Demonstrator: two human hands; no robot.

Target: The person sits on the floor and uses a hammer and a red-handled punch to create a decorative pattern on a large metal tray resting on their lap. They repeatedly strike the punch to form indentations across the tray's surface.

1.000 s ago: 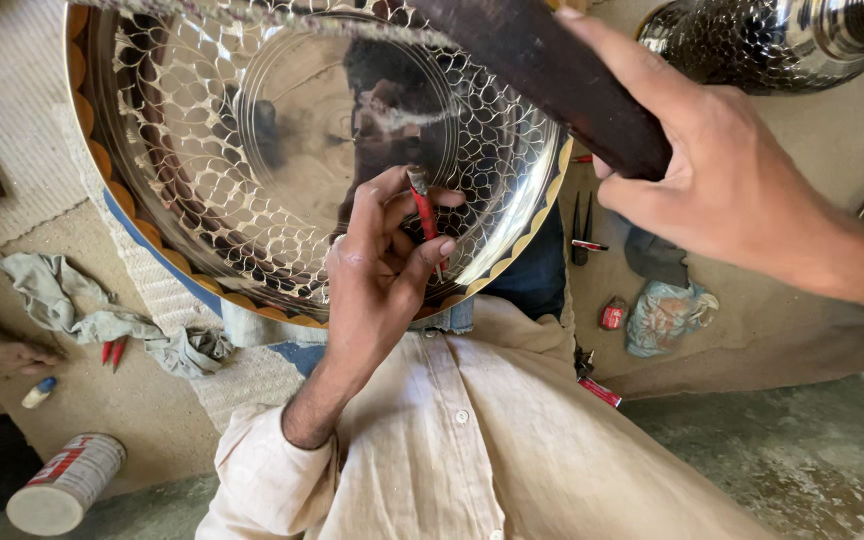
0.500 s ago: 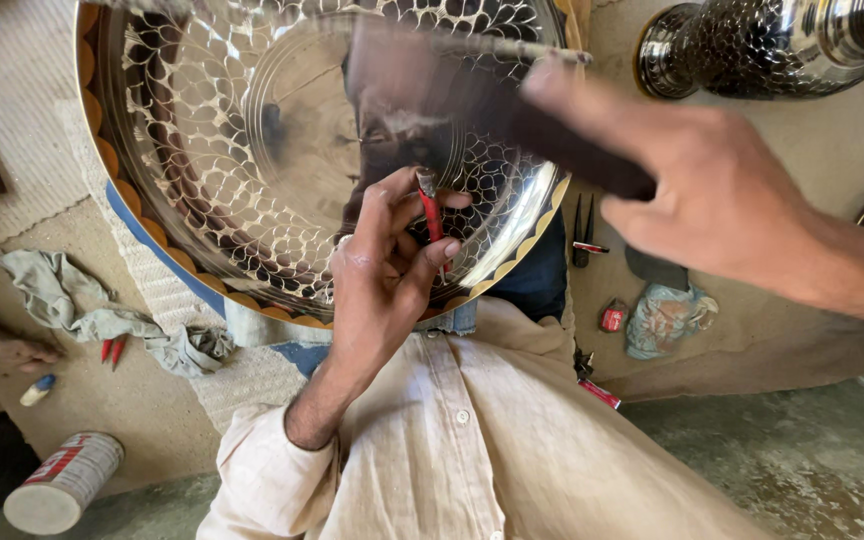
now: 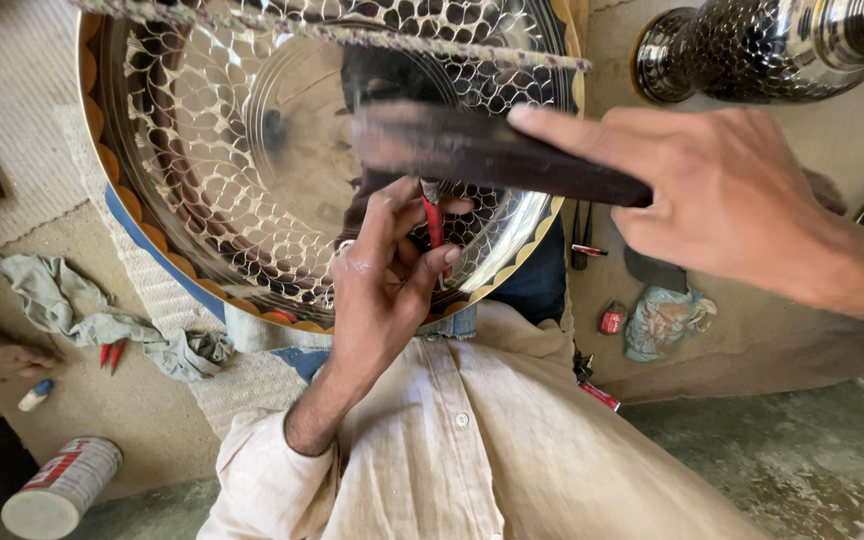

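**Punch pinched against patterned tray, dark mallet gripped above**

Left fingertips pressed together round a thin red-handled punch, thumb on one side, first two fingers on the other. Punch held nearly upright, its upper end against the shiny face of the tray, just below the dark blurred bar crossing in front. Left hand curled, palm toward the tray, wrist and forearm running down to a rolled cream sleeve.

Right fingers wrapped tight round the handle of a dark wooden mallet, forefinger stretched along its top edge. Mallet lying almost level, smeared with blur, its far end over the centre of the tray and right above the top of the punch; whether touching the punch, impossible to tell. Right hand closed fully, forearm leaving at the right edge.

Large round metal tray propped on edge against the lap, covered in a scale-like hammered pattern with a plain mirror-smooth centre, scalloped orange-gold rim along the lower left, blue band beneath that rim.

Further out: patterned metal vase lying at upper right, well apart from the tray. Crumpled grey-green rag on the floor at left, two small red tools just beside it. White can on its side at lower left. Small red object and a pale bundled cloth at right, below the right hand.
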